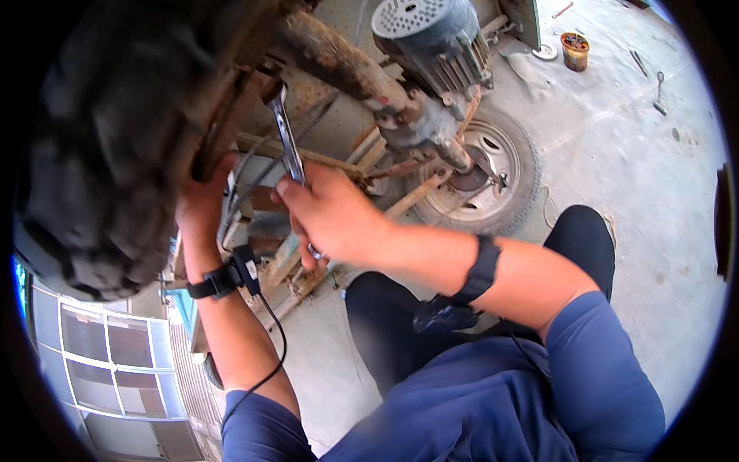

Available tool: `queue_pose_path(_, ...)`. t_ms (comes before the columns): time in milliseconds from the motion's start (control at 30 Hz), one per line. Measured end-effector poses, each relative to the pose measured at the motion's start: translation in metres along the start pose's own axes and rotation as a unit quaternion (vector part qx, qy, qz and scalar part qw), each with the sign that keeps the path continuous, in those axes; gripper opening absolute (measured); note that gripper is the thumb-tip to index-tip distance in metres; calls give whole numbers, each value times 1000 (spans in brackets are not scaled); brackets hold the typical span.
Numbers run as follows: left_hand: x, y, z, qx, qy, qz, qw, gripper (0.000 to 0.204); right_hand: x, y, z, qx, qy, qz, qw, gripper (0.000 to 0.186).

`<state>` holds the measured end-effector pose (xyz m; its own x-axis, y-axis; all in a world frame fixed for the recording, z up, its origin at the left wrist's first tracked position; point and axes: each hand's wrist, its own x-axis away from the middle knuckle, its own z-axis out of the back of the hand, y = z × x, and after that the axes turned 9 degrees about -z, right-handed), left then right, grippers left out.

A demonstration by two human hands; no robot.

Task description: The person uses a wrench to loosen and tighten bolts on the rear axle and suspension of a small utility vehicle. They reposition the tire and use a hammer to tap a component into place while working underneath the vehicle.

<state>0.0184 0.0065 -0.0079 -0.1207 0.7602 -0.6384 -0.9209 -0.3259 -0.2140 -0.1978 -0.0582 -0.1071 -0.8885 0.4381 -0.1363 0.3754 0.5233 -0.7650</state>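
My right hand (pixel 339 219) is closed around the handle of a shiny steel wrench (pixel 286 132). The wrench slants up and left, and its upper end meets a rusty bolt area on a bracket (pixel 265 73) beside a big knobbly black tyre (pixel 92 169). My left hand (pixel 202 204) reaches up between that tyre and the rusty frame. Its fingers are hidden behind the metal, so their grip does not show. Thin cables (pixel 235 189) run close beside it. A rusty axle tube (pixel 339 60) extends right from the bracket.
An electric motor (pixel 443 58) sits above the axle. A smaller wheel with a pale rim (pixel 504 158) is beyond the frame bars (pixel 419 192). On the concrete floor are a brown-stained tub (pixel 575 54) and loose tools (pixel 660 94). A window (pixel 115 350) stands at lower left.
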Motion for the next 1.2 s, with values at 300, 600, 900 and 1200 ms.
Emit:
queue_pose_path(300, -11, 28, 1, 59, -37, 61, 996, 70, -125, 99, -19, 82, 235, 223, 943, 26)
queue_pose_path(600, -10, 35, 5, 72, -31, 43, 996, 53, -23, 56, 37, -3, 44, 69, 997, 23)
queue_pose_path(900, -6, 17, -5, 143, -3, 27, 989, 41, 8, 1, 79, -37, -138, -68, 987, 27)
queue_pose_path(1200, -8, 28, -2, 144, -10, 67, 987, 36, 17, -29, 102, 25, -180, -101, 978, 30)
